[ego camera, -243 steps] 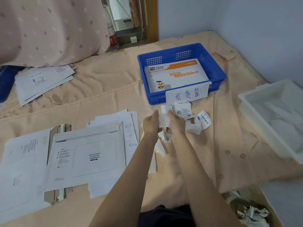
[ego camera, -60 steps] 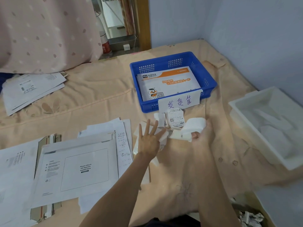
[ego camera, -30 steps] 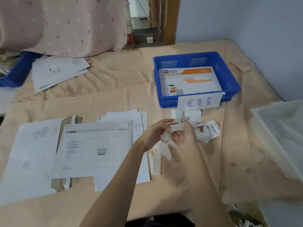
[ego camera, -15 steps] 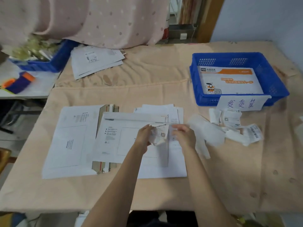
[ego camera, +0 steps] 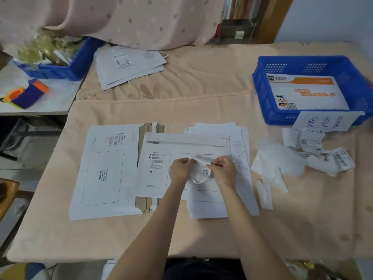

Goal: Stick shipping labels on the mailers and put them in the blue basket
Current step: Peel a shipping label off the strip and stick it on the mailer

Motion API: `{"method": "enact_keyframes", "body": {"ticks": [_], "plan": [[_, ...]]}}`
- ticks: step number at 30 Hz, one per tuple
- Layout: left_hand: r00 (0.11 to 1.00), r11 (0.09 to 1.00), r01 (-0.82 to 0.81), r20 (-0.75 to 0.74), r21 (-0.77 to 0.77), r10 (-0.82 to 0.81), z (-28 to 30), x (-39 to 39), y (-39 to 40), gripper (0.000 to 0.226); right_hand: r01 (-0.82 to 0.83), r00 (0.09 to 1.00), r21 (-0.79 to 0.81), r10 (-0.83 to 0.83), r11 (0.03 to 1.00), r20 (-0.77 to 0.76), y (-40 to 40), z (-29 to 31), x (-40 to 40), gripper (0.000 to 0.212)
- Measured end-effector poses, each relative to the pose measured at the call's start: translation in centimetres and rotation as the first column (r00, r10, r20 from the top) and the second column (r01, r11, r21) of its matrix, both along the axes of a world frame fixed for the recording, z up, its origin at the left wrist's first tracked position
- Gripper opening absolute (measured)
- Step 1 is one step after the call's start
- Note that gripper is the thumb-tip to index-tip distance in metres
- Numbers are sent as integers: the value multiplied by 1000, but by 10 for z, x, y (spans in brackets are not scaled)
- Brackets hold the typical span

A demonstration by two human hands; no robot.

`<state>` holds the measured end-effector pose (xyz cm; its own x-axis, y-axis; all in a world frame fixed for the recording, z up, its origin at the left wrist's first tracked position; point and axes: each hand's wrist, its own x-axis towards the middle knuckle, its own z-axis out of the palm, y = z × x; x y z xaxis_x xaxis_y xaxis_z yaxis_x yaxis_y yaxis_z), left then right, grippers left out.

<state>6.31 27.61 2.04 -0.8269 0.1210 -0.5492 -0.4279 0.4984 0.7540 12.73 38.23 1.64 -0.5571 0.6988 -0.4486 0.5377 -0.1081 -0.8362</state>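
Two hands meet over the middle of the table: the left hand (ego camera: pixel 180 170) and the right hand (ego camera: pixel 223 168) each pinch an upper corner of one shipping label (ego camera: pixel 201 172), which hangs curled and a little crumpled between them, with a small square code showing on its face. The label is held just above the printed frame of the white cardboard mailer (ego camera: pixel 161 164) that lies on top of the pile in front of the person; whether its lower edge already touches the mailer cannot be told. It seems that the step in hand is the sticking of this label on this mailer, and the label is not yet flat on it. The next move probably calls for laying the label inside the frame, one edge first, and then smoothing it with the fingers so that no fold stays, because the paper is curled and could stick crooked. A second mailer (ego camera: pixel 105 174) lies just beside on the left, with its frame bare. After sticking, the mailer must go to the blue basket (ego camera: pixel 262 93) at the far right, where an orange-and-white mailer (ego camera: pixel 310 93) already lies. Near the basket lie loose labels (ego camera: pixel 314 146) and peeled backing sheets (ego camera: pixel 276 164).
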Motion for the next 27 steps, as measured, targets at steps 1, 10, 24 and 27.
{"method": "enact_keyframes", "body": {"ticks": [1, 10, 24, 27], "plan": [[999, 999, 14, -45, -36, -16, -1, -2, -1, 15, 18, 1000, -1, -18, 1000, 8, -3, -1, -2, 28], [974, 996, 5, -227, -87, -25, -16, -2, -5, 10, 83, 984, -8, -80, 997, 161, -19, -16, -20, 17], [911, 952, 178, -324, -251, -256, -31, -3, -7, 28, -111, 992, 308, 85, 945, 98, -35, -40, -22, 34], [900, 942, 202, -328, -267, -286, -34, -4, -8, 30, -120, 992, 360, 99, 925, 75, -37, -45, -22, 35]]}}
